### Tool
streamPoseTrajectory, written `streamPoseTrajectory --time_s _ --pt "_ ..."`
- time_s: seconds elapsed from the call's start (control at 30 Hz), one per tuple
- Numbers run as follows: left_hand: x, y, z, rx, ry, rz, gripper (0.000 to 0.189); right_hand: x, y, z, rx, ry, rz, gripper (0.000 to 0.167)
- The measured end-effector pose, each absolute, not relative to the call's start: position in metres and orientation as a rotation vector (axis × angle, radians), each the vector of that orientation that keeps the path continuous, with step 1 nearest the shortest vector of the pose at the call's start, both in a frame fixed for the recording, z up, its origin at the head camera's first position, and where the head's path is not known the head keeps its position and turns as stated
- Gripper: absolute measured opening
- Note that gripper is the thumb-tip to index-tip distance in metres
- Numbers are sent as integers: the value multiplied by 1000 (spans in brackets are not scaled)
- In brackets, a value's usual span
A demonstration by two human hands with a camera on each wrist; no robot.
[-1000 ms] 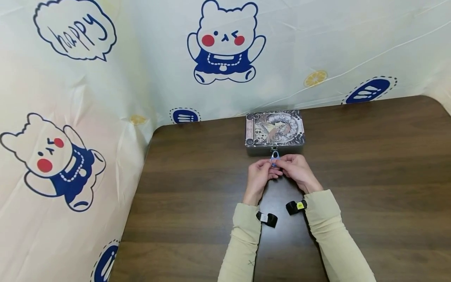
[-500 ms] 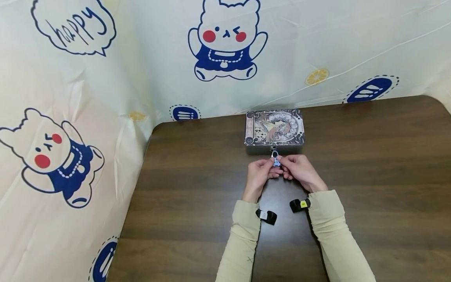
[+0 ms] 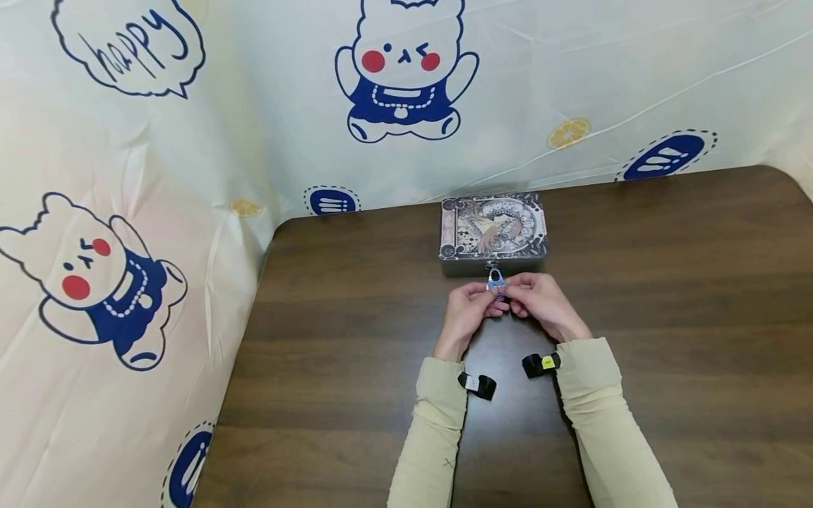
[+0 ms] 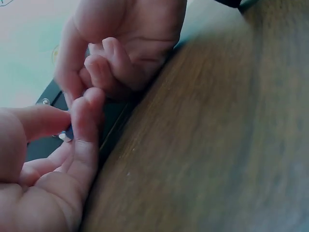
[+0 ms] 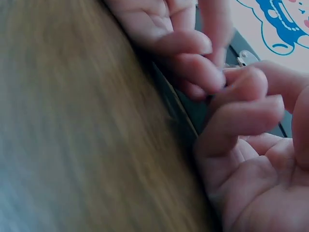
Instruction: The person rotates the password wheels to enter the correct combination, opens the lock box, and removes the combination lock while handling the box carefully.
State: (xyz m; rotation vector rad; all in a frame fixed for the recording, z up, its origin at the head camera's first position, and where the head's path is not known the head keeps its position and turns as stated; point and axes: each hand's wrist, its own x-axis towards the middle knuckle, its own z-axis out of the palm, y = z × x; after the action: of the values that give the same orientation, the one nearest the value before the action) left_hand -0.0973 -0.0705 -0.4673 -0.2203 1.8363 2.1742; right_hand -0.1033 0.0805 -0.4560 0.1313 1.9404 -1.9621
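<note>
A small blue padlock (image 3: pixel 495 279) hangs by its shackle from the front latch of a decorated box (image 3: pixel 493 227) in the head view. My left hand (image 3: pixel 461 312) pinches the padlock's body from the left between thumb and fingers. From the other side, my right hand (image 3: pixel 547 302) pinches its lower part. Only a blue and silvery bit of the padlock (image 4: pixel 68 133) shows between the left fingers in the left wrist view. In the right wrist view, the fingers of both hands meet and mostly cover it.
The box stands shut at the back edge of the brown wooden table (image 3: pixel 343 339), against a printed cloth (image 3: pixel 279 106). Black straps with small tags (image 3: pixel 478 385) sit at both wrists.
Right fingers have shifted on the padlock: half a second ago more of its blue face showed, and now they cover its lower part. The left hand keeps its pinch, and the box stays put.
</note>
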Motion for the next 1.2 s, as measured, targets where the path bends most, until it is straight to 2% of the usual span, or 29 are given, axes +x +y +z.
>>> streamPoseTrajectory --time_s 0.2,0.37,0.57,0.9,1.2 --pt "-94 -78 -459 -98 2324 1905 20 -103 86 -456 198 1874 -2061 36" --pt "-96 -87 -458 -222 2641 1858 19 -102 90 -458 269 1919 -2112 42" --pt "-97 -94 -456 -396 2662 2003 23 -103 93 -460 290 1921 -2143 45" --pt "-100 -76 -459 -169 2444 1970 22 -104 86 -459 249 2099 -2075 40" --pt "-93 -69 -462 -155 2472 1903 21 -97 80 -458 173 2226 -1955 33"
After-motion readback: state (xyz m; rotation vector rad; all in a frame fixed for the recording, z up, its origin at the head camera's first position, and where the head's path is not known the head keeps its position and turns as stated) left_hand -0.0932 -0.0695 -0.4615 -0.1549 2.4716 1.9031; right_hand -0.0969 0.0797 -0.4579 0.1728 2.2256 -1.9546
